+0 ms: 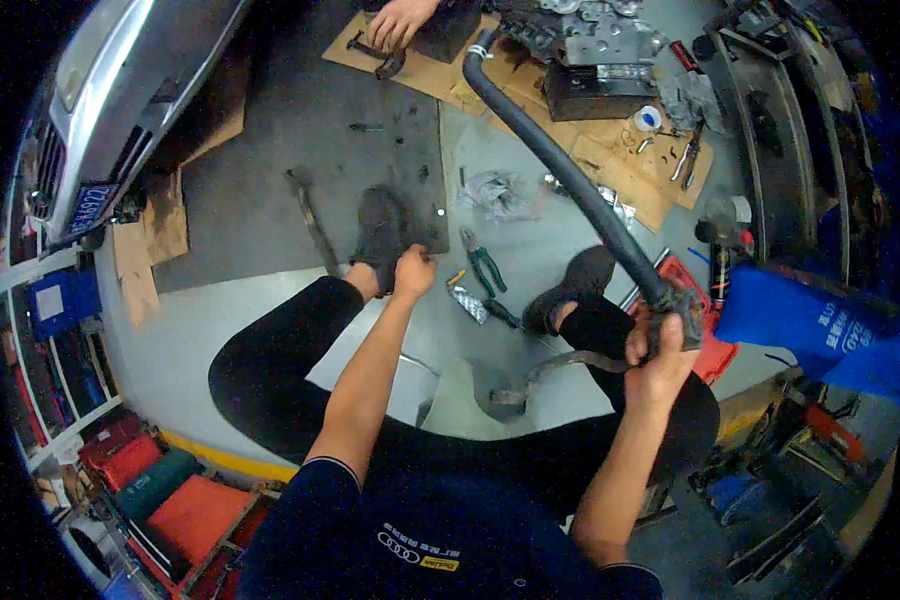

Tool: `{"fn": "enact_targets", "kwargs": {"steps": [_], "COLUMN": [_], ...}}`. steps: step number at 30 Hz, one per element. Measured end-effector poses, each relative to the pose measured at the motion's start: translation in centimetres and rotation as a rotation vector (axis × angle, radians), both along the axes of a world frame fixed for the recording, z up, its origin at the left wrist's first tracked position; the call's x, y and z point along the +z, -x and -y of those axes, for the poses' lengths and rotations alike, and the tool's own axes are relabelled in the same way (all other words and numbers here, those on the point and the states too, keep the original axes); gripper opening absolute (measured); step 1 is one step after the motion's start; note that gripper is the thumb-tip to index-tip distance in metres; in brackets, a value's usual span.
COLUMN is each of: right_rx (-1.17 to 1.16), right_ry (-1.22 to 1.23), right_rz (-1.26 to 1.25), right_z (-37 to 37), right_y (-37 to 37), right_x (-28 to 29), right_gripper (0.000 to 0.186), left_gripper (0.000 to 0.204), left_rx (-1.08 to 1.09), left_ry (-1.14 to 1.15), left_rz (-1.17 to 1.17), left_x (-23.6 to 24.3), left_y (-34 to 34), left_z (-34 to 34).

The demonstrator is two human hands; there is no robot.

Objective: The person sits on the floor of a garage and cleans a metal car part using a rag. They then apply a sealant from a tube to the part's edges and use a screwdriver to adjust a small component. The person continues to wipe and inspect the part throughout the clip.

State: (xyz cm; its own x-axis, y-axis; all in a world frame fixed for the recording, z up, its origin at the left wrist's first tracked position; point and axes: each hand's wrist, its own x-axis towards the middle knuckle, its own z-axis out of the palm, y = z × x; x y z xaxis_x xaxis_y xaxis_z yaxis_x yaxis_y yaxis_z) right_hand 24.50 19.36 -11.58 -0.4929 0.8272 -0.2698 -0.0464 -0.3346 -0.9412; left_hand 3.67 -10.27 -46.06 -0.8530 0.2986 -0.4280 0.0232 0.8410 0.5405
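Observation:
In my right hand [662,365] is a grimy black coolant hose assembly. Its long hose [570,180] slants up to the far left and ends in a clamp; a shorter curved pipe [560,370] reaches left from the same dirty joint. My left hand [413,272] hovers by my left shoe, fingers curled closed; whatever they hold is too small to name. Between my feet lie green-handled pliers [483,268], a silver pack [468,304] and a small yellow-and-black piece [456,277]. A thin worn bar or hose [312,220] rests left of that shoe.
Ahead, another person's hand [402,22] touches a short black hose [390,66] on cardboard. A metal engine part [600,45] stands far right, near loose hand tools [686,158]. Beside my right knee are a red tool case [715,355] and blue bag [820,325]. A car front [120,100] looms left.

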Motion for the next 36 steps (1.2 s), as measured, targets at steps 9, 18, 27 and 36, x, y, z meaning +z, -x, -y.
{"fn": "enact_targets", "kwargs": {"steps": [9,18,27,36], "right_rx": [-0.005,0.263,0.045,-0.089], "right_ry": [0.098,-0.026,0.258,-0.112], "right_rz": [0.176,0.520,0.504,1.030], "right_z": [3.1,0.4,-1.4,7.3], "right_y": [11.4,9.2,6.5,3.5], "right_x": [-22.5,-35.0,-37.8,-39.8], "right_gripper": [0.045,0.031,0.041,0.036], "left_gripper": [0.048,0.030,0.022,0.019], "left_rx": [0.034,0.027,0.298,0.512], "left_ry": [-0.115,-0.193,-0.664,-0.688], "left_rz": [-0.101,-0.078,0.211,0.159], "left_x": [-6.1,-6.5,2.5,3.9], "left_y": [7.0,8.8,5.9,1.6], "left_z": [-5.7,-4.9,-4.3,0.3]}}
